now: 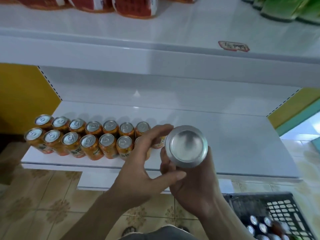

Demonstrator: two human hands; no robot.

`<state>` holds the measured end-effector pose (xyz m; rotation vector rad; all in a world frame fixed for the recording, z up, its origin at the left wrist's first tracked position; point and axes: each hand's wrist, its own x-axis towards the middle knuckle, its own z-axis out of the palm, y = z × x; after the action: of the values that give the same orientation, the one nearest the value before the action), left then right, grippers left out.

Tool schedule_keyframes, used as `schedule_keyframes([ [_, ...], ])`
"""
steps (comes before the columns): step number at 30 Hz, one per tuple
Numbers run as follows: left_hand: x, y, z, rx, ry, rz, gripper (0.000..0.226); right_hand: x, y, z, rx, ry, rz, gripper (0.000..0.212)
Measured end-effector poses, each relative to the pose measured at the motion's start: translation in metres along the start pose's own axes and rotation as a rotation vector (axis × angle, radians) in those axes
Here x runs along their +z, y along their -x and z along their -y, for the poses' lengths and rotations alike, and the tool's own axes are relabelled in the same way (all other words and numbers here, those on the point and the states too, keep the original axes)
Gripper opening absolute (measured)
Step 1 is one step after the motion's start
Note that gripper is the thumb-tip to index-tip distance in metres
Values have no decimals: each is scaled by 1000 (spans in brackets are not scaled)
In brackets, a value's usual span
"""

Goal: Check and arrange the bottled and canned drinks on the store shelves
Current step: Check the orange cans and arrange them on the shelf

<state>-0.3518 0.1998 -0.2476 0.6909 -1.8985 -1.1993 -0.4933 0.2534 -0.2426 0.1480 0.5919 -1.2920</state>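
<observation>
Now an upturned can (pixel 186 144) sits clasped between left hand (pixel 138 170) and right hand (pixel 195 191).

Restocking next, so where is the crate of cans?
Head view, bottom right corner: the black crate sits on the floor below the shelf, right of the right hand holding a can.

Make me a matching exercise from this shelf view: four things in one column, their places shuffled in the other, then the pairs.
Things:
1. upturned can
2. orange cans
3. crate
4. green packs

Places:
A. bottom right corner of the view
B. upper shelf, right end
C. in the right hand
D. two rows on the lower shelf

Pairs: 1-C, 2-D, 3-A, 4-B.
</observation>
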Motion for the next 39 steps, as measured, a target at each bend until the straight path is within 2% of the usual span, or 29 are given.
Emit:
schedule_keyframes([
  [2,4,-3,-6,39,-6,-11,70,-3,-1,-3,24,-14,80,47],
  [7,6,-6,-13,79,13,-10,66,-6,-1,-2,41,-20,143,50],
  [13,5,-9,-11,40,1,12,68,-14,-3,0,9,4,106,50],
  [17,5,-11,-14,29,16,36,81,-14,0,0,-43,-5,10,57],
  [20,2,-14,-16,19,-11,71,81,-16,1,-3,-64,24,17,58],
  [22,1,-13,-15,-13,-5,45,75,-19,2,-4,-102,104,33,61],
  [24,4,-11,-15,-104,130,-33,67,-24,1,-3,-224,271,43,58],
  [27,11,-9,-15,-348,499,-190,54,-31,5,4,-523,593,9,66],
  [29,17,-9,-14,-491,588,-244,53,-32,11,10,-663,893,33,74],
  [31,19,-8,-13,-557,591,-261,54,-30,17,13,-727,1086,65,68],
  [33,18,-7,-10,-550,566,-218,52,-25,18,14,-758,1114,11,58],
  [36,12,-6,-4,-508,557,-106,57,-24,17,14,-703,995,-66,37],
  [37,10,-7,-3,-506,592,-106,58,-23,17,15,-678,994,-64,38],
  [39,9,-9,-6,-527,670,-141,58,-23,19,15,-668,1063,-43,52],
])
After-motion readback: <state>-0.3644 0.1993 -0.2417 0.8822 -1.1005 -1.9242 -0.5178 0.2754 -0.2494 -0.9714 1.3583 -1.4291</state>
